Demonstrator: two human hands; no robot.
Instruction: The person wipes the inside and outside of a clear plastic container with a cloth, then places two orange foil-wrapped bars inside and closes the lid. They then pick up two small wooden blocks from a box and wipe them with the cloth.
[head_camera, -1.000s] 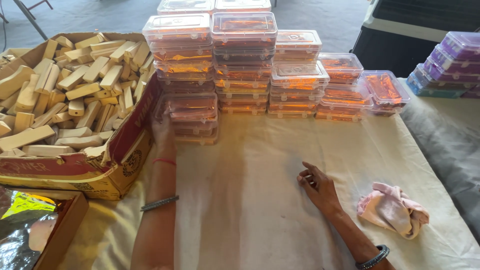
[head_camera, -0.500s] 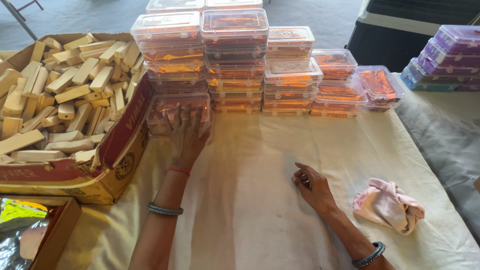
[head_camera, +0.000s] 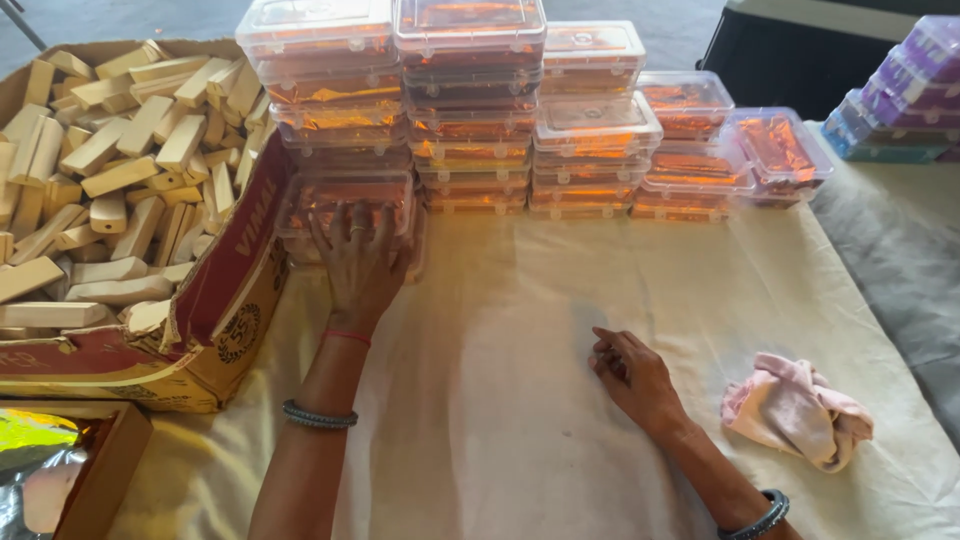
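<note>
On the cream cloth (head_camera: 520, 400), beside the cardboard box (head_camera: 215, 310) of wooden blocks (head_camera: 120, 180), a clear plastic case (head_camera: 345, 195) with orange contents is covered by the left hand (head_camera: 358, 262), fingers spread flat. Further right, the right hand (head_camera: 635, 375) is rested loosely curled, nothing gripped, near a pink rag (head_camera: 795, 410).

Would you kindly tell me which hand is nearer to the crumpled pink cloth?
The right hand rests on the table just left of the pink cloth. The left hand is far off, on a clear plastic box.
</note>
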